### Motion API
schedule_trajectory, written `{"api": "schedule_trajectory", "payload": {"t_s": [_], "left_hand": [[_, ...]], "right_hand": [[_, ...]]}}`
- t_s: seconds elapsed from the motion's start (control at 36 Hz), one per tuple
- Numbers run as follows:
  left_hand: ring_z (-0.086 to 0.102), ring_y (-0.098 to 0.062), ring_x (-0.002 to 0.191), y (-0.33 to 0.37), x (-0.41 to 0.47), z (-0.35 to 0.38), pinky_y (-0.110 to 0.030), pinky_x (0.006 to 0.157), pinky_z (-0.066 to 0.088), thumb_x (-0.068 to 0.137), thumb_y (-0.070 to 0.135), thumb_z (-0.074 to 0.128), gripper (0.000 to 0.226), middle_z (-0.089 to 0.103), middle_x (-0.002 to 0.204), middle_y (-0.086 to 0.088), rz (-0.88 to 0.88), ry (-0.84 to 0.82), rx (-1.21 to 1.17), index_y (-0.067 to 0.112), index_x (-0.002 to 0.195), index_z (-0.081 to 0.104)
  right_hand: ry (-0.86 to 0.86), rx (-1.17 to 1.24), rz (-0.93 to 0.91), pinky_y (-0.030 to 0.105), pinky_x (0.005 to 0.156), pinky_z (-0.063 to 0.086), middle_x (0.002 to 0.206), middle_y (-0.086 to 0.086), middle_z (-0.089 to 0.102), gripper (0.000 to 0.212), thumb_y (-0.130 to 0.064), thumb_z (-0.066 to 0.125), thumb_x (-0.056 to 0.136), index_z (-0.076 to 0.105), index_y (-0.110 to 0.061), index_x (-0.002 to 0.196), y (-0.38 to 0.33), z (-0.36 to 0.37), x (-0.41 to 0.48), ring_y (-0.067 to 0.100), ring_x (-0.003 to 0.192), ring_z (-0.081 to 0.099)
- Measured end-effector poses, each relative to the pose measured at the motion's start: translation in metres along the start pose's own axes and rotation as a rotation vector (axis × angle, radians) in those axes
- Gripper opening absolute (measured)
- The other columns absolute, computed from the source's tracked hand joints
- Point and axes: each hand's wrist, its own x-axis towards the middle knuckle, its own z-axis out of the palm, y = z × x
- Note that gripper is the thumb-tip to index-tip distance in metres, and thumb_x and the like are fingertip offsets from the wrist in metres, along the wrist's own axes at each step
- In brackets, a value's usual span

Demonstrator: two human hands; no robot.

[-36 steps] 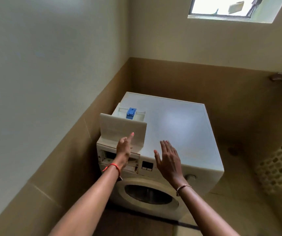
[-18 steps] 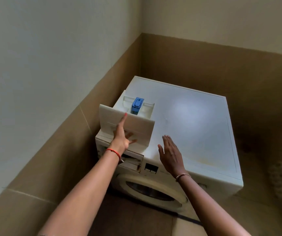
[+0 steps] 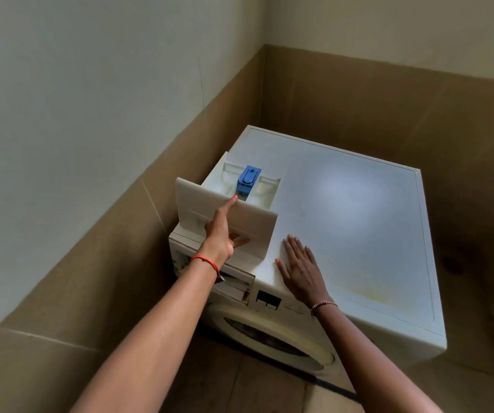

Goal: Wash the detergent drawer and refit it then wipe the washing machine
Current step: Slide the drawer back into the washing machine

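Here, two hands (image 3: 220,234) (image 3: 299,269) meet one drawer (image 3: 253,223), one machine (image 3: 359,222).

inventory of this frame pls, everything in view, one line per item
washing machine: 1, white, in the room corner
detergent drawer: 1, white, out of its slot, lying on the machine's top at front left
insert: 1, blue, inside the drawer
drawer slot: 1, open, machine front, upper left
display: 1, dark, machine front, right of the slot
door: 1, round, white ring, machine front
wall tiles: tan, lower walls
upper wall: cream
floor: brown
wrist thread: 1, red, left wrist
bracelet: 1, beaded, right wrist
left hand: grips the drawer's front panel
right hand: flat on the machine's top
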Motion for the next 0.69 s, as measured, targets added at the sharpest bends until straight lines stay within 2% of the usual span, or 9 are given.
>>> {"api": "schedule_trajectory", "payload": {"t_s": [0.14, 0.19, 0.25, 0.33, 0.47, 0.53, 0.69], "left_hand": [[0.045, -0.033, 0.118, 0.000, 0.004, 0.006, -0.053, 0.105, 0.037, 0.069, 0.049, 0.074, 0.070, 0.053, 0.120, -0.014, 0.008, 0.047, 0.013, 0.016, 0.122, 0.042], [0.047, -0.032, 0.116, 0.000, 0.006, 0.005, -0.051, 0.105, 0.038, 0.070, 0.046, 0.074, 0.059, 0.055, 0.115, -0.012, 0.009, 0.067, 0.006, 0.016, 0.111, 0.045], [0.051, -0.029, 0.110, 0.001, 0.006, 0.006, -0.049, 0.102, 0.042, 0.071, 0.041, 0.075, 0.042, 0.057, 0.102, -0.009, 0.013, 0.082, -0.017, 0.017, 0.094, 0.049], [0.053, -0.027, 0.102, 0.003, 0.002, 0.008, -0.049, 0.099, 0.045, 0.072, 0.035, 0.075, 0.035, 0.056, 0.093, -0.007, 0.028, 0.108, -0.034, 0.020, 0.083, 0.046], [0.051, -0.027, 0.103, 0.005, -0.008, 0.002, -0.050, 0.098, 0.046, 0.073, 0.034, 0.074, 0.033, 0.054, 0.093, -0.007, 0.049, 0.108, -0.045, 0.019, 0.083, 0.046], [0.051, -0.028, 0.104, 0.006, -0.014, -0.005, -0.050, 0.093, 0.049, 0.073, 0.035, 0.073, 0.034, 0.053, 0.096, -0.008, 0.053, 0.097, -0.039, 0.019, 0.085, 0.045], [0.053, -0.030, 0.105, 0.001, -0.038, -0.048, -0.046, 0.087, 0.051, 0.072, 0.035, 0.074, 0.032, 0.054, 0.100, -0.008, 0.105, 0.132, 0.057, 0.023, 0.086, 0.047]], "right_hand": [[0.032, -0.019, -0.014, 0.025, 0.113, -0.014, 0.157, 0.000, -0.006, 0.059, -0.044, 0.020, 0.100, -0.003, -0.017, 0.148, 0.005, 0.007, 0.000, 0.007, 0.138, -0.017], [0.047, -0.021, -0.017, 0.024, 0.113, -0.014, 0.157, -0.001, -0.004, 0.059, -0.045, 0.020, 0.100, -0.001, -0.017, 0.148, 0.006, 0.009, 0.001, 0.006, 0.138, -0.016], [0.059, -0.015, -0.018, 0.023, 0.114, -0.014, 0.157, -0.002, -0.003, 0.059, -0.045, 0.021, 0.100, 0.001, -0.017, 0.149, 0.007, 0.010, 0.001, 0.005, 0.139, -0.015], [0.070, -0.007, -0.020, 0.023, 0.114, -0.013, 0.158, -0.003, 0.000, 0.060, -0.045, 0.022, 0.100, 0.004, -0.017, 0.149, 0.007, 0.009, 0.001, 0.004, 0.139, -0.013], [0.084, 0.012, -0.016, 0.022, 0.114, -0.011, 0.158, -0.003, 0.003, 0.061, -0.045, 0.025, 0.099, 0.008, -0.016, 0.150, 0.007, 0.008, 0.001, 0.002, 0.138, -0.011], [0.090, 0.008, -0.015, 0.022, 0.114, -0.011, 0.158, -0.003, 0.004, 0.060, -0.045, 0.026, 0.099, 0.008, -0.016, 0.150, 0.007, 0.007, 0.001, 0.002, 0.139, -0.009], [0.082, 0.010, -0.011, 0.023, 0.116, -0.010, 0.158, -0.002, 0.005, 0.061, -0.045, 0.026, 0.099, 0.008, -0.016, 0.149, 0.007, 0.005, 0.000, 0.007, 0.144, -0.002]]}}
